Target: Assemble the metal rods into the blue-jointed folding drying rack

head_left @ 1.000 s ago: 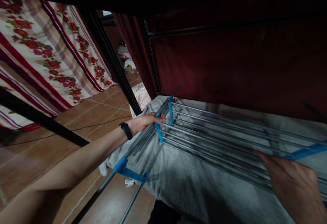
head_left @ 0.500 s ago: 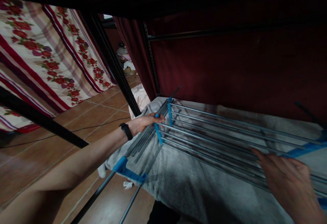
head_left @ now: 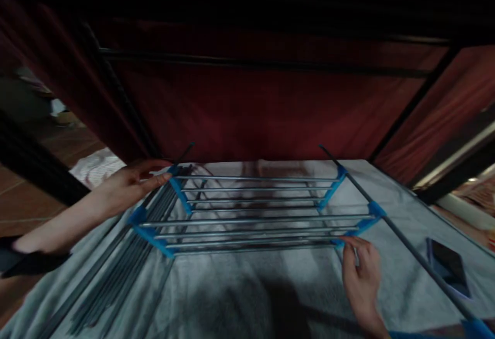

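Note:
A metal drying rack [head_left: 255, 221] with blue plastic brackets stands on a grey blanket [head_left: 240, 287], its rods running crosswise in two tiers. At the far left corner, my left hand [head_left: 129, 187] has its thumb and fingers at a blue bracket [head_left: 178, 187], gripping it by its upper end. My right hand [head_left: 361, 269] pinches the lower end of the near right blue bracket [head_left: 365, 224]. Beside the rack's left side lies a bundle of loose metal rods [head_left: 119, 267]. The picture is dark and slightly blurred.
A phone [head_left: 448, 267] lies on the blanket at the right. Dark red curtains [head_left: 247, 112] hang behind, crossed by a black metal bed frame [head_left: 263, 64]. A dark post [head_left: 38, 158] stands at the left, with tiled floor [head_left: 23, 194] beyond it.
The view has turned right, now facing the rack squarely. My left hand has moved from the near left bracket to the far left one. My right hand has come to the near right bracket.

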`<state>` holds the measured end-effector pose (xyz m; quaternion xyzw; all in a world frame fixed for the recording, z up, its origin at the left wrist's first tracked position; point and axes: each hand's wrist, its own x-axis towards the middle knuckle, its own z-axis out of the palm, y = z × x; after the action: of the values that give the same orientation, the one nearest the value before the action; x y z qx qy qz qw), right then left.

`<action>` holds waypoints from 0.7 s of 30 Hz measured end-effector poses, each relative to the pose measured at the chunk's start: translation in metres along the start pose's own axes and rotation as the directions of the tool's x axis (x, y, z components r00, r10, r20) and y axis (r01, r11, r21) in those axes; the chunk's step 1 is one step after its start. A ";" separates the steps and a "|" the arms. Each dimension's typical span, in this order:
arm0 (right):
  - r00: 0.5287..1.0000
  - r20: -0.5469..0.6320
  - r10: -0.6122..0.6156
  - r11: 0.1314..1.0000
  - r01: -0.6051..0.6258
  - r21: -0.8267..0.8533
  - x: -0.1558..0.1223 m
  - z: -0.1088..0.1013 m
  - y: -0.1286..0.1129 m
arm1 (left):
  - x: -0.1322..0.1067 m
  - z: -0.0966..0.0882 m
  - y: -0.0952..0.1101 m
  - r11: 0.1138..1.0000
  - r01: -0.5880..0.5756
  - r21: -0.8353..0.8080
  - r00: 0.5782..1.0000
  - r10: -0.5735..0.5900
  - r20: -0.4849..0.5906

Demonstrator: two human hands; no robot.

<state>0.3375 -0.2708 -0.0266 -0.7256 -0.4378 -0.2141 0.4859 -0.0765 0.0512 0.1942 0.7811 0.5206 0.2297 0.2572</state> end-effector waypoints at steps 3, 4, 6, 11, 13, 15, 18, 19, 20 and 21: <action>0.901 -0.149 0.408 0.907 -0.382 0.177 0.002 0.003 0.029 | 0.027 0.028 0.040 0.988 -0.150 -0.026 0.979 0.152 0.135; 0.831 -0.170 0.530 0.836 -0.477 0.273 0.006 0.005 0.039 | 0.036 0.044 0.052 0.980 -0.199 -0.028 0.965 0.201 0.168; 0.690 -0.120 0.714 0.650 -0.588 0.481 0.017 0.011 0.056 | 0.053 0.078 0.073 0.953 -0.302 -0.009 0.923 0.295 0.247; 0.581 0.208 0.787 0.309 -0.663 0.682 0.045 0.024 0.087 | 0.081 0.152 0.100 0.835 -0.531 0.148 0.782 0.415 0.465; 0.563 0.230 0.794 0.285 -0.679 0.677 0.059 0.028 0.094 | 0.085 0.170 0.106 0.779 -0.592 0.205 0.746 0.433 0.507; 0.543 0.252 0.801 0.269 -0.703 0.659 0.076 0.031 0.097 | 0.088 0.183 0.111 0.741 -0.628 0.236 0.721 0.441 0.534; 0.558 0.302 0.773 0.295 -0.738 0.608 0.101 0.034 0.097 | 0.093 0.197 0.113 0.739 -0.636 0.222 0.700 0.431 0.569; 0.587 0.333 0.738 0.323 -0.741 0.589 0.108 0.034 0.095 | 0.096 0.202 0.113 0.745 -0.636 0.203 0.692 0.432 0.579; 0.619 0.368 0.694 0.353 -0.738 0.576 0.115 0.034 0.094 | 0.098 0.206 0.112 0.751 -0.633 0.185 0.685 0.433 0.586; 0.648 0.401 0.647 0.380 -0.731 0.567 0.121 0.035 0.092 | 0.100 0.209 0.110 0.761 -0.626 0.172 0.685 0.431 0.588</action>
<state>0.4746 -0.2015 -0.0001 -0.6152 -0.1680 0.2276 0.7359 0.1665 0.0743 0.1148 0.9638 0.2121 -0.0217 0.1603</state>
